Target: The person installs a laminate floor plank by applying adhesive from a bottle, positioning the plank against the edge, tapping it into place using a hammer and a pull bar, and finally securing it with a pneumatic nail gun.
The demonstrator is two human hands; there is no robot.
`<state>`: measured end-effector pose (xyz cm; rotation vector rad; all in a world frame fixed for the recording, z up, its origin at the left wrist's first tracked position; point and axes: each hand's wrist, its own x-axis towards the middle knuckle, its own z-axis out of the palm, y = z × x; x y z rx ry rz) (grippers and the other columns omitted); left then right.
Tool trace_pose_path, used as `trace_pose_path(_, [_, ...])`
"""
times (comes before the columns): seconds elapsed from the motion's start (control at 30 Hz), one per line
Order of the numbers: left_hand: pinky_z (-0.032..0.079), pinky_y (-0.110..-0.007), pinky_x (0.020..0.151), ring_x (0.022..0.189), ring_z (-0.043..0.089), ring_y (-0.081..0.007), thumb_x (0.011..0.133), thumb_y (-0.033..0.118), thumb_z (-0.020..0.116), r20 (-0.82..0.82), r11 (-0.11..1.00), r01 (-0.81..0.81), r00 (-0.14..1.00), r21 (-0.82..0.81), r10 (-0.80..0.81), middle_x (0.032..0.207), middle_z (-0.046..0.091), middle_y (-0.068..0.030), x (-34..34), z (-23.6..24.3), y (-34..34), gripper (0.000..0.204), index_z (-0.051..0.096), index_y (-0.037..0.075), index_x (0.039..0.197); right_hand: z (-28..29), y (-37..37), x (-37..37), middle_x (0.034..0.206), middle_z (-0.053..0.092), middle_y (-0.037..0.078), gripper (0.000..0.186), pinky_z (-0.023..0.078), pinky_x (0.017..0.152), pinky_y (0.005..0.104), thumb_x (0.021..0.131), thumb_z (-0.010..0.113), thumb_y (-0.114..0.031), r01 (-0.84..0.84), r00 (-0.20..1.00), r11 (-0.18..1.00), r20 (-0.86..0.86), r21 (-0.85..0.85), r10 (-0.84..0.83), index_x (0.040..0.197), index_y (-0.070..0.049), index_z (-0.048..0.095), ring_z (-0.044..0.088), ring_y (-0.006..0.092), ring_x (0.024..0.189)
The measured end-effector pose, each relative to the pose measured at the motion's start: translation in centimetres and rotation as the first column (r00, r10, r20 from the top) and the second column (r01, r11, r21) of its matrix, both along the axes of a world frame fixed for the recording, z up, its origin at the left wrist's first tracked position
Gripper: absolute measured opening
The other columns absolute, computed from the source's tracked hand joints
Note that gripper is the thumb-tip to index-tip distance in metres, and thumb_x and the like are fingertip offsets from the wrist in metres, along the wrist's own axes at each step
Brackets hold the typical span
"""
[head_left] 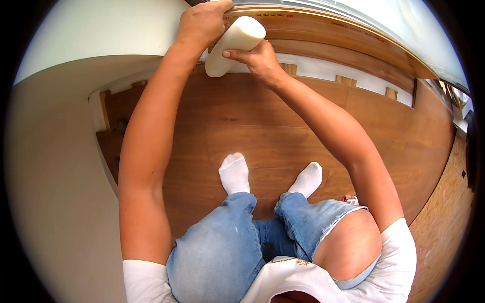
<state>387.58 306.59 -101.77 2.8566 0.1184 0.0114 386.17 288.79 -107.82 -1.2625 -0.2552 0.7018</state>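
My right hand (pixel 260 63) grips a thick white cylinder (pixel 235 43) from the side, thumb across it, tilted beside a stack or edge of wooden boards (pixel 328 30) at the top of the view. My left hand (pixel 202 22) is closed just left of the cylinder's upper end, at the upper edge of the boards; what its fingers hold is hidden, with a small dark piece showing beyond them.
I crouch on a brown plank floor (pixel 227 126). Small wooden blocks (pixel 346 81) line its far edge by a white strip. A pale wall (pixel 55 151) is at left. A small box (pixel 351 200) lies by my right knee, and a tan sheet surface (pixel 444 187) is at right.
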Motion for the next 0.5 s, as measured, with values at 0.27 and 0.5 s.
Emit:
trace_pose_path(0.27, [0.053,-0.047,0.079,0.098,0.067,-0.0363,0.083,0.018,0.076,0.08,0.995,0.076,0.993,0.063,-0.081,0.102,0.072,-0.0117,0.3,-0.4,0.3,0.029,0.065,0.011,0.109,3.3,-13.5,5.5,0.118,0.07,0.011,0.049,0.054,0.095,0.0412,0.084,0.086,-0.021,0.007,0.998,0.961,0.057,-0.278,0.009,0.124,0.0,0.066,0.066,0.0241,0.109])
trace_pose_path(0.5, [0.049,-0.049,0.078,0.098,0.064,-0.0389,0.083,0.014,0.074,-0.004,0.999,0.035,0.999,0.033,-0.034,0.102,0.069,-0.0149,0.2,0.7,-0.2,0.028,0.06,0.008,0.106,5.7,-31.0,11.9,0.12,0.069,0.013,0.054,0.057,0.097,0.0454,0.083,0.086,-0.024,0.146,0.989,0.863,0.089,-0.484,-0.117,0.125,0.0,0.064,0.067,0.0274,0.115])
